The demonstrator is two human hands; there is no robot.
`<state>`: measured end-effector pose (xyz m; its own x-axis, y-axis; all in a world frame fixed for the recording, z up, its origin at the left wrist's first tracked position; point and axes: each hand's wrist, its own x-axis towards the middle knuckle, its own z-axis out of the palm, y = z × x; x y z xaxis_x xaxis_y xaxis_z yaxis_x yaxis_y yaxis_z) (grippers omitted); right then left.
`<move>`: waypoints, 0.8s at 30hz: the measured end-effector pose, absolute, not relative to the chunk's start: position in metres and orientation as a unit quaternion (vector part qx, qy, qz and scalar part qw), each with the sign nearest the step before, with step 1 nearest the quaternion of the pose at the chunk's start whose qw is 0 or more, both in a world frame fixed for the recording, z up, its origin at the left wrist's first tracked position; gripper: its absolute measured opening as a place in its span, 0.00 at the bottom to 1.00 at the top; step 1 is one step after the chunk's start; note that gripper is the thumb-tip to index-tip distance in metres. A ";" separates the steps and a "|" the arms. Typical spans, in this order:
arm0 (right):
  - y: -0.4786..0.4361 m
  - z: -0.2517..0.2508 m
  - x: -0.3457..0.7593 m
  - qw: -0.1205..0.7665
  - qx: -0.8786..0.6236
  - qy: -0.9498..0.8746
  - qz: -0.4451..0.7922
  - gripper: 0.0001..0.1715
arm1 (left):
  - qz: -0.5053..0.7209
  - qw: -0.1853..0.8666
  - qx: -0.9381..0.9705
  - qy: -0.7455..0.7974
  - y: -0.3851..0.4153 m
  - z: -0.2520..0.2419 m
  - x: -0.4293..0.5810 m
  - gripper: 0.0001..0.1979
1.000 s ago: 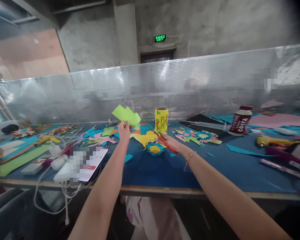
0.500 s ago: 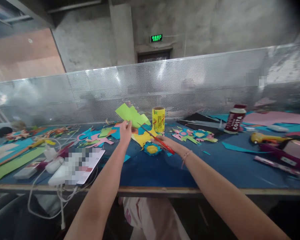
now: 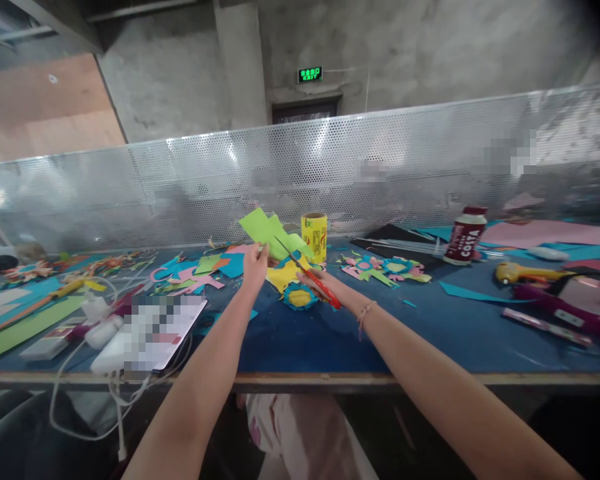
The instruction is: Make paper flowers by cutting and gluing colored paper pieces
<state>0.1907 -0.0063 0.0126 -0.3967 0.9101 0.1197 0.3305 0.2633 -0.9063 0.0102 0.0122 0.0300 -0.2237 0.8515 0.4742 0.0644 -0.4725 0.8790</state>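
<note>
My left hand (image 3: 256, 263) pinches a sheet of light green paper (image 3: 260, 227) by its lower edge and holds it up over the table. Red-handled scissors (image 3: 325, 288) sit in my right hand (image 3: 336, 285), with the blades slanting up and left against the green paper. Below the blades lies a paper flower (image 3: 301, 297) with a yellow centre and blue rim. Yellow paper (image 3: 283, 275) is spread just behind it. A yellow tape roll (image 3: 314, 237) stands upright behind my hands.
Colourful paper scraps (image 3: 187, 273) lie left of my hands, and more paper flowers (image 3: 399, 265) to the right. Farther right are a dark red COSTA bottle (image 3: 465, 237) and a yellow glue gun (image 3: 523, 273). A phone (image 3: 180, 333) and cables fill the front left. A perforated metal screen (image 3: 205, 180) borders the back.
The green paper has turned slightly, and the scissor blades have swung steeper against it. My right hand has shifted a little left. The whole view has moved slightly.
</note>
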 end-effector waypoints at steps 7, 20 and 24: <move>-0.001 0.009 0.190 0.331 -0.451 -0.710 0.428 0.26 | 0.662 0.335 0.541 0.395 0.014 0.030 0.009 0.10; -0.003 0.010 0.189 0.347 -0.444 -0.699 0.440 0.28 | 0.653 0.330 0.534 0.423 0.006 0.038 0.011 0.12; -0.008 0.014 0.188 0.343 -0.453 -0.697 0.437 0.27 | 0.657 0.337 0.528 0.419 0.009 0.036 0.009 0.13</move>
<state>0.1880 -0.0079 0.0140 -0.3538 0.9317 0.0821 0.3315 0.2070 -0.9205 0.0091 0.0090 0.0360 -0.2159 0.8854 0.4117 0.0002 -0.4216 0.9068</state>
